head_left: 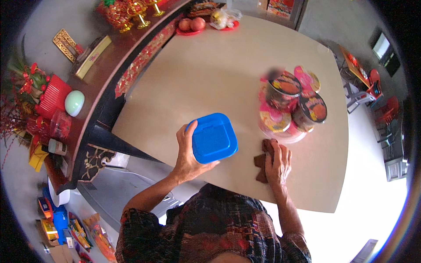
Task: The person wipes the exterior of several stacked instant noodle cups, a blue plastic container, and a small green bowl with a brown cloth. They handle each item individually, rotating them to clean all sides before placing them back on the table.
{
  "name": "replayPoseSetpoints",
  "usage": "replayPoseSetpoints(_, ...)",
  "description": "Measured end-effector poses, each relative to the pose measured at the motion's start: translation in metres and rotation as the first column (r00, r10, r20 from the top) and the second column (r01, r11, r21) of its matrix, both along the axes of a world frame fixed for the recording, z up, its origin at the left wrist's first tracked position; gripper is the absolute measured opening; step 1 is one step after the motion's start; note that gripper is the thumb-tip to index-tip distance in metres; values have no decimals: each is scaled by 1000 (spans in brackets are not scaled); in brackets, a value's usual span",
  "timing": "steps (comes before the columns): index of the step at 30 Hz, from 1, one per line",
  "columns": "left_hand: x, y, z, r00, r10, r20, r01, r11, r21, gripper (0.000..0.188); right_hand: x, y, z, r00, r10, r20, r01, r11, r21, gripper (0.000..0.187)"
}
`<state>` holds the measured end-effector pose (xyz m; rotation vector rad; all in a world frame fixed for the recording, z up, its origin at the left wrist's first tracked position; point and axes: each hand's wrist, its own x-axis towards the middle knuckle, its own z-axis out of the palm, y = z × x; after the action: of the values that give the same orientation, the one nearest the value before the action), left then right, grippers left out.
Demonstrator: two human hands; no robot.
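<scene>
Steadily hold the blue box (215, 138) level, gripped in the left hand (189, 160) above the surface (197, 83) near its front edge, pressing the brown cloth (260, 161) flat with the right hand (279, 164) closed over it, short of the cup-shaped packages (314, 108) toward the right edge.

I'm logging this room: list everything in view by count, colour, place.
Table: 1, beige, centre
Container: 1, blue, centre
Cloth: 1, brown, near edge
Tubs: 2, black-lidded, table right
Packs: several, pink, around tubs
Plates: 2, red, far edge
Fruit: 2+, reddish, left plate
Cabinet: 1, brown, left
Ornaments: several, red-gold, on cabinet
Chairs: several, red/grey, right
Packages: many, mixed, lower left
Shirt: 1, dark, bottom
Left hand: 1, holding container
Right hand: 1, on cloth
</scene>
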<state>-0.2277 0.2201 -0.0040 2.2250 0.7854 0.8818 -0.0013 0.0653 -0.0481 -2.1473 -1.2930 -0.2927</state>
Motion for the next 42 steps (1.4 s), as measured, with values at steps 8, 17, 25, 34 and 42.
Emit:
replayPoseSetpoints(8,35,-95,-12,968,-247,-41,244,967,-68,118,29,-44,34,688,212,-694,90,924,371,30)
replayPoseSetpoints(17,137,-150,-42,921,-377,98,389,897,-211,113,47,-95,52,988,141,-67,-134,986,94,41)
replayPoseSetpoints(25,167,-157,-69,918,-319,235,365,912,-187,122,42,-108,57,939,328,107,-327,945,-28,31)
replayPoseSetpoints(34,169,-164,-38,956,-286,65,294,937,-188,132,93,-51,38,998,24,62,-21,998,-52,19)
replayPoseSetpoints(42,182,-147,-57,884,-392,255,416,908,-49,118,39,-77,53,875,463,142,-464,885,-27,32)
